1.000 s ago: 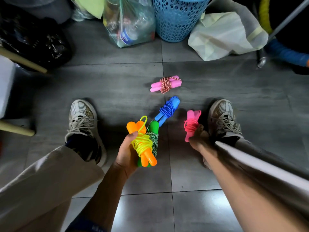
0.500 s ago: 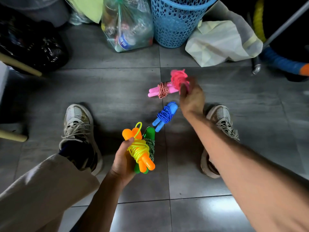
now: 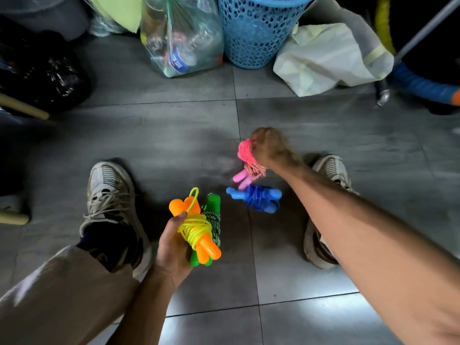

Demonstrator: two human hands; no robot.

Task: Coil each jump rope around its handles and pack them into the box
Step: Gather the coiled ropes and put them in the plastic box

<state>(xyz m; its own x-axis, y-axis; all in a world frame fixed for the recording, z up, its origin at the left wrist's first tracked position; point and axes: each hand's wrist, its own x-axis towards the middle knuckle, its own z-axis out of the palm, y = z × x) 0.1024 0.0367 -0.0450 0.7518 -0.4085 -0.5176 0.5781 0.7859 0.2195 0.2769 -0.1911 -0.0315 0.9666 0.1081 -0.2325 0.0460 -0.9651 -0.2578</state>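
Gathering of coiled bundles, judged as the step in hand, with every visible rope already wound round its handles; no box anywhere in view, so packing not yet begun, and next move likely calls for picking up the last bundle, then finding the box outside the frame.

Left hand curled round two bundles pressed side by side: orange-handled jump rope wound with neon yellow cord on the near side, green-handled jump rope wrapped in speckled green-and-white cord just behind it, partly covered.

Right hand closed in a fist over two more: bright pink coiled rope bundle bulging from the fingers, pale pink-handled rope bound in red-and-white twisted cord hanging just below the fist; both blurred, grip on the lower one hard to confirm.

Blue-handled jump rope with blue cord wound round it lying on grey floor tile under the right wrist, between the two hands, touched by neither; also smeared.

Fingertips of the right hand hidden behind the knuckles; handles of the bright pink bundle hidden too.
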